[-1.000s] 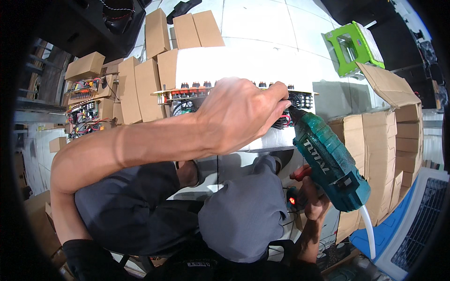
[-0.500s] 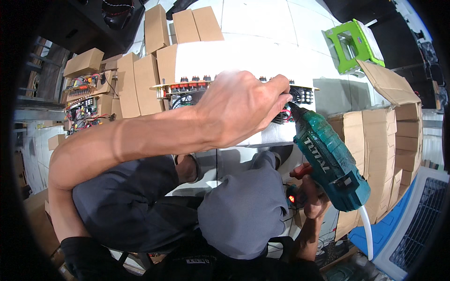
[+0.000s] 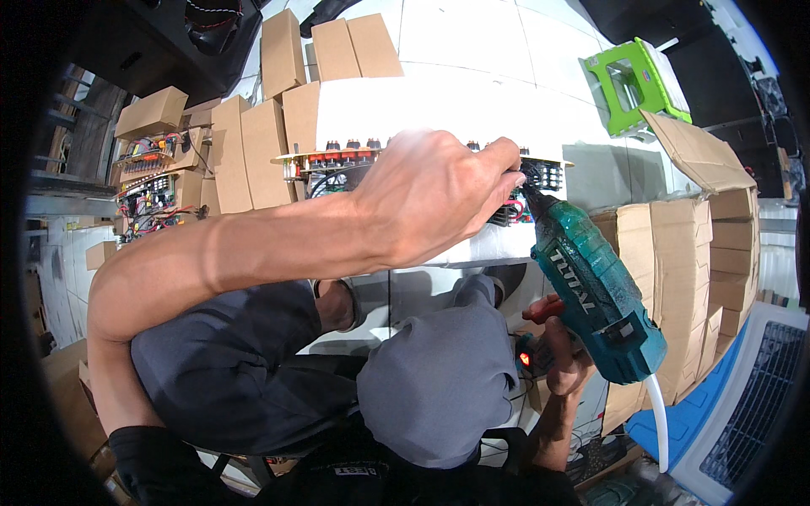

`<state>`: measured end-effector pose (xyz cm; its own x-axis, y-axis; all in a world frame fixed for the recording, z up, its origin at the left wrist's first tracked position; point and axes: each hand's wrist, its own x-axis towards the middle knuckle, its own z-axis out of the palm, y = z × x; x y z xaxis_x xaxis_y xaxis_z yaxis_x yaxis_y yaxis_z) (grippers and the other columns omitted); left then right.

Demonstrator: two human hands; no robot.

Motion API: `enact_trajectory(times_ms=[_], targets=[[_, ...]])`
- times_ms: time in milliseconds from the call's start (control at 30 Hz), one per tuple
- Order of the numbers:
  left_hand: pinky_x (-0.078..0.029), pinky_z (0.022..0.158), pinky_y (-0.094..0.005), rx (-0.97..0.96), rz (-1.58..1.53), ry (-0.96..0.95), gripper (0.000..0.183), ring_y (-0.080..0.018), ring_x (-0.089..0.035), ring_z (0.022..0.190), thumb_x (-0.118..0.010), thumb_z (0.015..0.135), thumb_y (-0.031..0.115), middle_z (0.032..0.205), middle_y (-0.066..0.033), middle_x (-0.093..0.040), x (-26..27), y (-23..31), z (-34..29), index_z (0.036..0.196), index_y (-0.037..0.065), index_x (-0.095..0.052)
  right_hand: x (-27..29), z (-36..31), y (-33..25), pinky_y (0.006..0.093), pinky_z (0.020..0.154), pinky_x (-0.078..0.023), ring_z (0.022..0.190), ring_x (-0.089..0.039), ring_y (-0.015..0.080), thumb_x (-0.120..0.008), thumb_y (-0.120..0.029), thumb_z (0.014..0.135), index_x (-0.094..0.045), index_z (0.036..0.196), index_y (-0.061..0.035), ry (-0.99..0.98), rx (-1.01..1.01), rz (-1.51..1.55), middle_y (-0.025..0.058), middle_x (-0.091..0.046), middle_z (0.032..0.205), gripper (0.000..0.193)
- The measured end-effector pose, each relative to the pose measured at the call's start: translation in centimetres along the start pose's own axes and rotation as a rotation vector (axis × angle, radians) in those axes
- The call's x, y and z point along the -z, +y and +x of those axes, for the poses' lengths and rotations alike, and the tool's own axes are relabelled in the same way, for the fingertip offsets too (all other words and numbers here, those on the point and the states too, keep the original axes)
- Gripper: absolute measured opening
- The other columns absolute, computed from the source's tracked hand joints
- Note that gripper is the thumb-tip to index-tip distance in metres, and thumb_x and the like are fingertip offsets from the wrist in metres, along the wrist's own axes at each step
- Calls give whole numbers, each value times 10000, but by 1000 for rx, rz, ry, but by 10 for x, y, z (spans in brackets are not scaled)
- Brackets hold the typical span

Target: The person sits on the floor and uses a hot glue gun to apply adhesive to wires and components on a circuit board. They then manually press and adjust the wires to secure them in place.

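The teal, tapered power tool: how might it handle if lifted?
The teal power tool is probably stiff, given its hard-looking casing. Its thick rear and narrow nose suggest it may feel back-heavy. The curved white cord likely flexes and trails.

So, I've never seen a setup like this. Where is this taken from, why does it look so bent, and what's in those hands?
There is no machine arm here, just a person's two bare hands. The view comes from a wide fisheye camera worn on the head, looking down, so straight edges curve near the rim.

The right hand holds a teal tool, which looks like a glue gun: a white stick leaves its back and its tip points at the circuit board. The left hand is at that board, fingertips close to the tip; whatever they pinch is too small to tell.

The board sits on a white block. Around it are cardboard boxes and a green stool.
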<state>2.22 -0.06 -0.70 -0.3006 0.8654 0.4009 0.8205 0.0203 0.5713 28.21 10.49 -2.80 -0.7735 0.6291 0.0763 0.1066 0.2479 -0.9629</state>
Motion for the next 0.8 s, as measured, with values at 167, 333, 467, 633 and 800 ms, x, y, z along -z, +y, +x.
enact_trajectory(times_ms=[167, 333, 467, 633, 800], targets=[[-466, 390, -363, -17, 19, 25, 210, -245, -615, 432, -617, 976, 202, 512, -109, -595, 1, 0, 0, 952, -5, -645, -5, 2, -6, 435, 768, -571, 787, -687, 294, -580, -49, 875, -639, 1020, 95, 23, -45, 28, 192, -674, 845, 213], [-470, 395, -365, 11, 4, -10, 213, -248, -623, 439, -610, 979, 204, 521, -113, -603, 1, 1, 1, 954, -5, -641, 0, -5, 0, 438, 776, -567, 793, -685, 296, -589, -48, 866, -637, 999, 98, 26, -46, 15, 197, -668, 838, 203], [-470, 393, -363, 12, -1, -3, 210, -248, -621, 437, -607, 981, 203, 519, -108, -601, 0, 1, 1, 956, -3, -640, 1, 0, -5, 439, 781, -565, 796, -687, 292, -598, -58, 868, -638, 1000, 97, -1, -30, 6, 201, -670, 846, 208], [-475, 394, -361, 22, 0, -18, 208, -242, -616, 432, -606, 980, 202, 519, -104, -602, 1, 2, 1, 953, -1, -640, 0, -1, -7, 428, 772, -564, 787, -689, 282, -597, -57, 860, -636, 1021, 100, 12, -70, -56, 196, -683, 859, 229], [-468, 384, -355, 2, 7, -4, 205, -224, -609, 427, -605, 980, 200, 516, -96, -600, 0, 0, 0, 957, 0, -642, 0, -4, -7, 418, 770, -561, 776, -691, 275, -596, -58, 860, -634, 1039, 97, 22, -70, -59, 190, -690, 866, 240]])
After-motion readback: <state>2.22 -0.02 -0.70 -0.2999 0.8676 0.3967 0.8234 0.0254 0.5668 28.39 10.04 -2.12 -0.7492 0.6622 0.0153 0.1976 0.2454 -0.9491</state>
